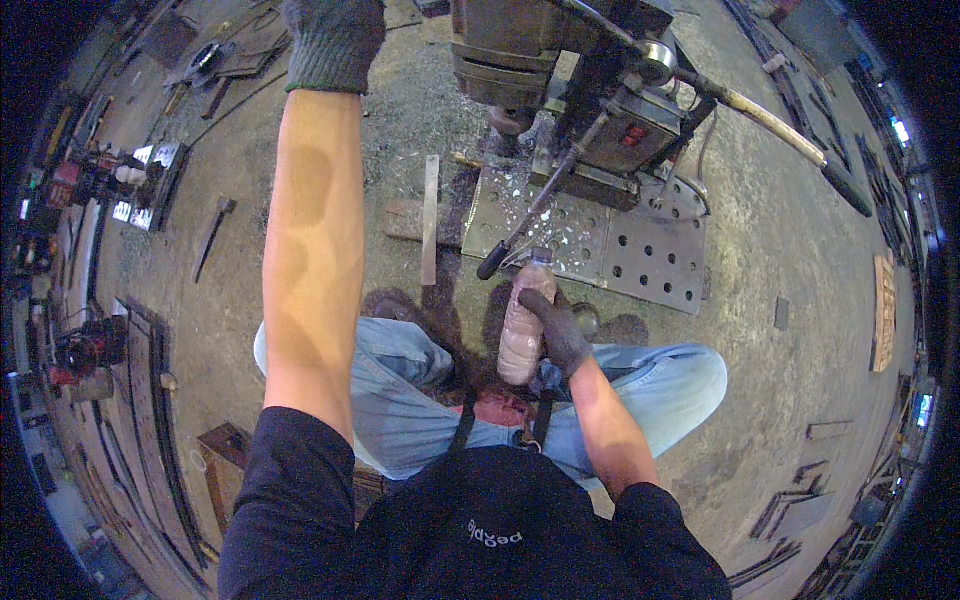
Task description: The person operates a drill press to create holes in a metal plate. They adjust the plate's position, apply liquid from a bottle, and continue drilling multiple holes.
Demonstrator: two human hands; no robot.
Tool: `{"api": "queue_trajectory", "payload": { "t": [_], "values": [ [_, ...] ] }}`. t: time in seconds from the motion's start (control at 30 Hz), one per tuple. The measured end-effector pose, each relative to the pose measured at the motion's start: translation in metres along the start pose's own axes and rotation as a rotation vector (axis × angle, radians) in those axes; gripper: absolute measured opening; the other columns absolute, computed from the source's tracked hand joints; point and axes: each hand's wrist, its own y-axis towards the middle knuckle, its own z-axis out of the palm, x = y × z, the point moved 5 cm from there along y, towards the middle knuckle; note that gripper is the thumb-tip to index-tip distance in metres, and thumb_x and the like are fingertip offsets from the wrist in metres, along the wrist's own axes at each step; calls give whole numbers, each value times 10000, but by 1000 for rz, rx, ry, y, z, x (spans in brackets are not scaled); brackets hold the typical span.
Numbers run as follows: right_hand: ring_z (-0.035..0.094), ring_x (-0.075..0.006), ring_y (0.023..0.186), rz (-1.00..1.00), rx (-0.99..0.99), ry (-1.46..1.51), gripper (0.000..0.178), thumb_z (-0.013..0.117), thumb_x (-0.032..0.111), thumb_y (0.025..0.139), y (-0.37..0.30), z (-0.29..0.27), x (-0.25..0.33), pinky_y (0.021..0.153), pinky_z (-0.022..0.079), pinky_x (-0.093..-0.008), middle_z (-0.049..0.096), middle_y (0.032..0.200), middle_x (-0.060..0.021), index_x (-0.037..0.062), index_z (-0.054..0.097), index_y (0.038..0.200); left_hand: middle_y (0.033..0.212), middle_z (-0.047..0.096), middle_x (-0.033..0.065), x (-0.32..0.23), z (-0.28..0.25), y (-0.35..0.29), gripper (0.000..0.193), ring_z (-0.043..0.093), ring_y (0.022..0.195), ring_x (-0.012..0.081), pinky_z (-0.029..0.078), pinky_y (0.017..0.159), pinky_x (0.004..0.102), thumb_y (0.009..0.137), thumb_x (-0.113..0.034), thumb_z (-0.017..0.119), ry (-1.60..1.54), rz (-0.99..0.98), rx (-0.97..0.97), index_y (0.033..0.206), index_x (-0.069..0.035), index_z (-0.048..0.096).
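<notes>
My right hand (pixel 561 328), in a dark glove, is wrapped round a clear plastic bottle (pixel 517 348) with a dark cap. The bottle looks filled with cloudy, greyish-pink liquid and stands nearly upright between my knees. Stretched far forward, my left hand (pixel 336 45) wears a grey knit glove. Its fingers run past the top edge of the view, so what they do is hidden. To its right is a machine that looks like a drill press (pixel 503 55), with a long handled lever (pixel 780 125). Below its chuck lies a perforated metal plate (pixel 655 255) scattered with pale bits.
A flat metal strip (pixel 430 220) lies on the floor left of the plate. A black-gripped rod (pixel 495 258) slants down close to the bottle. Farther left is a hammer-like tool (pixel 212 238). Long metal bars (pixel 130 430) and red machinery line the left; a wooden piece (pixel 883 310) lies far right.
</notes>
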Motion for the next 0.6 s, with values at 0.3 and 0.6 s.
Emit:
{"api": "queue_trajectory", "payload": {
  "t": [0.3, 0.6],
  "values": [
    [620, -242, 1080, 77, -38, -89, 664, 745, 439, 864, 5, -7, -10, 980, 478, -376, 660, 1202, -131, -10, 585, 1326, 844, 677, 111, 8, -8, 4, 324, 679, 740, 224, 561, 646, 351, 996, -374, 565, -48, 0, 12, 922, -63, 617],
    [598, -193, 1121, 206, 55, -107, 621, 648, 502, 947, 3, 0, -5, 997, 465, -333, 637, 1272, -103, 45, 576, 1362, 846, 675, 117, 5, -4, 2, 315, 686, 753, 241, 572, 652, 367, 995, -368, 572, -41, 3, -40, 935, -61, 612]
  ]
}}
